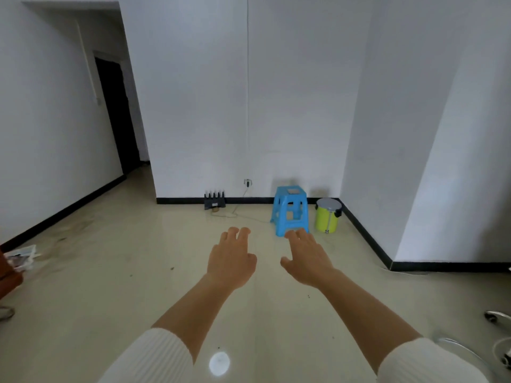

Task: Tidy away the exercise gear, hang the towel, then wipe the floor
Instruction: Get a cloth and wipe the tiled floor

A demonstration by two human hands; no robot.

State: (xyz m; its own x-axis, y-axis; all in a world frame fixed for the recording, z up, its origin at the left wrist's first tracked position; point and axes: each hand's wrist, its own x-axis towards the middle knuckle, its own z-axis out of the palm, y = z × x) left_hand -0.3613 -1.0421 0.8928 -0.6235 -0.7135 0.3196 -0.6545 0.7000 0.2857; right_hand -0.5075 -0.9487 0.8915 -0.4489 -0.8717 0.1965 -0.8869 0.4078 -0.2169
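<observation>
The floor (132, 288) fills the lower half of the view. It is one pale, glossy surface running away from me, its length pointing toward the far wall. At the far left a narrower strip carries on to one dark doorway (116, 114). Brownish smudges (80, 225) mark the floor on the left, and a few dark specks lie nearer the middle. One round bright reflection (219, 363) sits close to me, between my forearms.

Two bare hands reach forward above the floor, palms down. My left grip (231, 258) is empty, its fingers loosely spread and slightly bent. My right grip (307, 258) is also empty, fingers spread, thumb out to the side. The two are near each other but apart. Each arm ends in a white ribbed sleeve (149, 357) pushed up the forearm.

Against the far wall stands one blue plastic stool (290, 210), upright. My right fingertips overlap its foot in the view. Just to the right of it is one yellow-green bucket (328, 215) with a grey lid. To the left of the stool sits one black router (214, 200); its aerials are too small to count. A pale cable (237, 210) runs from it to one wall socket (248, 183). A black skirting board (365, 233) edges the walls. At the far left lies a stack of papers (22, 257).
</observation>
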